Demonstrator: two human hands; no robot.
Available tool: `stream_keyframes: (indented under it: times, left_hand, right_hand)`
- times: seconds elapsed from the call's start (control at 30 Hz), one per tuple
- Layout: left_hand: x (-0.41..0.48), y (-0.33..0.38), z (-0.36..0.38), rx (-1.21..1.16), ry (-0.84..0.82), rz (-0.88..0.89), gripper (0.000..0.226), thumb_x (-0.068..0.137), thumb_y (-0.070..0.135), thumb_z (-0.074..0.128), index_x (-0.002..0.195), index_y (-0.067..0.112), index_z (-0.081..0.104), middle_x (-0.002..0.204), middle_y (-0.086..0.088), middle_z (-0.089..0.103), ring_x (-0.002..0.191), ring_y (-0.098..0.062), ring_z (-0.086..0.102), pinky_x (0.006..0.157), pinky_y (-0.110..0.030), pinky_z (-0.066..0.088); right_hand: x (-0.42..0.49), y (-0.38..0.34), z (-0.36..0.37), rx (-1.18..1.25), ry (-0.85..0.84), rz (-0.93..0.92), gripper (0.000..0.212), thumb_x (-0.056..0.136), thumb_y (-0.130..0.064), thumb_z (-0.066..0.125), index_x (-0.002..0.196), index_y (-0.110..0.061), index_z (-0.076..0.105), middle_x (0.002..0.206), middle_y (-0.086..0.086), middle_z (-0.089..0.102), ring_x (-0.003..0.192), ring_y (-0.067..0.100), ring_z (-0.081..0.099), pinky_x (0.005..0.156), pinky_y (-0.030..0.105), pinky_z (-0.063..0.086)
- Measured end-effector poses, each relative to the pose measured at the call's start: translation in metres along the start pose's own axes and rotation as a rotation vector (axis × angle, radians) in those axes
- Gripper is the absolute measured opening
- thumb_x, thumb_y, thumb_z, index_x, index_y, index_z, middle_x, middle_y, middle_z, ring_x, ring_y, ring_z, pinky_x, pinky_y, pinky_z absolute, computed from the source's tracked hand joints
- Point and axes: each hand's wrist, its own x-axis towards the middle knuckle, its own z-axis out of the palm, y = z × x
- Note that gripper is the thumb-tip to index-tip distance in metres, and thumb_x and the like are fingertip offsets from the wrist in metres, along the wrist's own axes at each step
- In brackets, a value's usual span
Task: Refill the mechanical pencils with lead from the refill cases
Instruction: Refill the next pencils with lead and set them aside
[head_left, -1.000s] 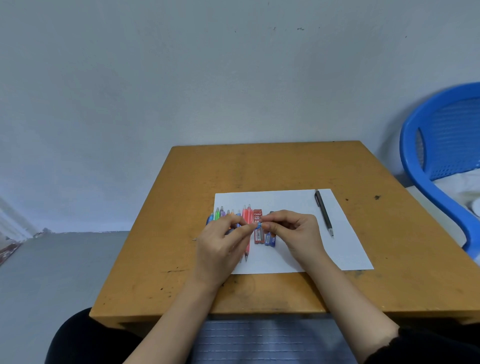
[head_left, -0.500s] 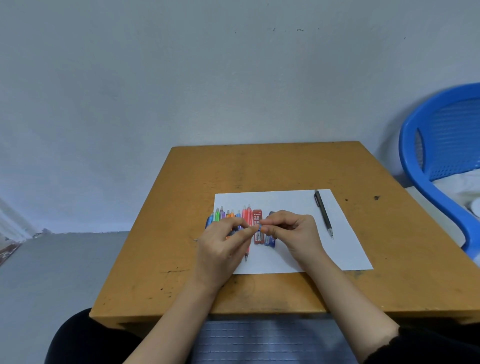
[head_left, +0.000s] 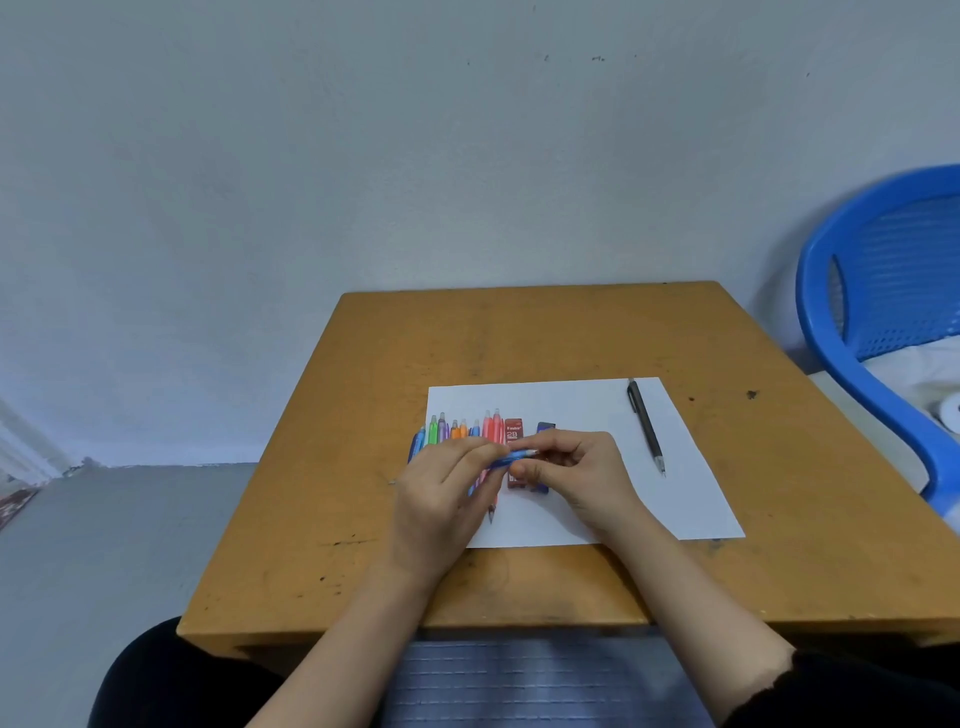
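On the left of the white sheet (head_left: 566, 402), which lies on the wooden table (head_left: 519, 332), we see the row of coloured pencils (head_left: 452, 431) lying side by side. Just in front of them our left hand (head_left: 441, 493) has its fingers curled round the blue pencil (head_left: 511, 457), held off the paper and lying roughly crosswise. Behind its right end the red refill case (head_left: 514, 432), marked 2B, lies flat beside the row, with the dark blue refill case (head_left: 545, 427) just to its right, partly hidden. Our right hand (head_left: 584, 467) meets that end with thumb and fingertips pinched on it; whether a cap or a lead sits between them is too small to tell. Further right the black pencil (head_left: 645, 426) lies alone near the sheet's edge, well apart

We judge the pencil light, stiff and smooth, apt to twist in the fingers, so the barrel wants a firm hold close to the end being worked. The leads should be the fragile part: thin, brittle, snapped by any sideways pressure, best pinched lightly and fed straight along the barrel. The cases look small and light and may skid on the paper, so we would steady one by its sides
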Motion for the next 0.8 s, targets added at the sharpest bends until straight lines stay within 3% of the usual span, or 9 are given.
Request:
stream_keyframes:
  times: [0.13, 0.3, 0.43, 0.47, 0.53, 0.6, 0.67, 0.73, 0.8]
  left_hand:
    - [0.002, 0.004, -0.001, 0.035, 0.01, 0.01, 0.015, 0.089, 0.016, 0.068, 0.095, 0.003, 0.072, 0.094, -0.008, 0.073, 0.089, -0.016, 0.066, 0.078, -0.023, 0.051]
    - [0.001, 0.002, -0.002, -0.016, -0.005, -0.045, 0.017, 0.089, 0.012, 0.065, 0.095, -0.002, 0.073, 0.094, -0.012, 0.07, 0.087, -0.018, 0.067, 0.082, -0.021, 0.054]
    - [0.004, 0.002, -0.005, -0.162, -0.123, -0.091, 0.018, 0.088, 0.015, 0.064, 0.096, 0.001, 0.073, 0.095, -0.006, 0.07, 0.088, -0.008, 0.065, 0.08, -0.013, 0.052]
    - [0.006, 0.004, -0.006, -0.225, -0.153, -0.183, 0.015, 0.087, 0.015, 0.066, 0.097, 0.006, 0.073, 0.094, -0.001, 0.07, 0.086, -0.006, 0.064, 0.077, -0.011, 0.051]
    - [0.012, 0.015, -0.012, -0.419, -0.219, -0.543, 0.014, 0.087, 0.013, 0.068, 0.1, 0.017, 0.072, 0.093, 0.007, 0.072, 0.082, -0.007, 0.067, 0.072, -0.014, 0.052]
    - [0.019, 0.029, -0.016, -0.738, -0.265, -0.941, 0.02, 0.09, 0.016, 0.062, 0.108, 0.013, 0.07, 0.092, 0.002, 0.075, 0.083, -0.014, 0.071, 0.072, -0.02, 0.055]
    - [0.024, 0.038, -0.018, -0.996, -0.274, -1.165, 0.038, 0.088, 0.029, 0.056, 0.115, 0.004, 0.065, 0.098, -0.006, 0.074, 0.091, -0.021, 0.071, 0.078, -0.023, 0.057]
    - [0.024, 0.043, -0.02, -1.267, -0.276, -1.372, 0.052, 0.083, 0.039, 0.052, 0.117, 0.001, 0.061, 0.107, -0.015, 0.072, 0.1, -0.028, 0.069, 0.084, -0.028, 0.057]
    - [0.024, 0.047, -0.022, -1.467, -0.264, -1.53, 0.058, 0.084, 0.042, 0.05, 0.12, -0.003, 0.058, 0.114, -0.021, 0.067, 0.106, -0.033, 0.066, 0.087, -0.032, 0.056]
  right_hand:
    - [0.003, 0.001, -0.002, 0.091, 0.093, -0.008, 0.009, 0.072, -0.014, 0.072, 0.081, -0.013, 0.074, 0.074, 0.006, 0.071, 0.07, 0.018, 0.067, 0.068, 0.025, 0.054]
    - [0.01, -0.002, -0.008, 0.552, 0.27, 0.12, 0.012, 0.081, -0.011, 0.062, 0.087, -0.001, 0.064, 0.082, 0.016, 0.071, 0.071, 0.022, 0.068, 0.065, 0.024, 0.057]
    - [0.012, -0.004, -0.009, 0.633, 0.341, 0.153, 0.016, 0.085, -0.018, 0.059, 0.093, -0.005, 0.063, 0.085, 0.017, 0.072, 0.069, 0.021, 0.069, 0.063, 0.025, 0.058]
    - [0.013, -0.004, -0.01, 0.632, 0.343, 0.151, 0.015, 0.089, -0.02, 0.056, 0.095, -0.007, 0.062, 0.085, 0.016, 0.072, 0.072, 0.023, 0.07, 0.065, 0.027, 0.059]
    - [0.013, -0.005, -0.012, 0.668, 0.337, 0.149, 0.018, 0.097, -0.023, 0.045, 0.099, -0.012, 0.059, 0.083, 0.013, 0.072, 0.077, 0.026, 0.071, 0.072, 0.035, 0.059]
    - [0.014, -0.007, -0.015, 0.773, 0.314, 0.155, 0.022, 0.1, -0.029, 0.038, 0.1, -0.015, 0.056, 0.081, 0.013, 0.07, 0.08, 0.028, 0.07, 0.078, 0.046, 0.057]
    - [0.015, -0.009, -0.018, 0.9, 0.293, 0.178, 0.025, 0.1, -0.035, 0.037, 0.098, -0.018, 0.054, 0.079, 0.013, 0.068, 0.08, 0.028, 0.07, 0.08, 0.053, 0.055]
    - [0.016, -0.008, -0.021, 0.995, 0.282, 0.198, 0.026, 0.1, -0.038, 0.036, 0.094, -0.02, 0.053, 0.073, 0.011, 0.064, 0.071, 0.023, 0.067, 0.078, 0.052, 0.056]
    - [0.017, -0.004, -0.023, 1.052, 0.262, 0.198, 0.025, 0.1, -0.039, 0.036, 0.091, -0.021, 0.051, 0.064, 0.004, 0.051, 0.057, 0.016, 0.053, 0.068, 0.04, 0.055]
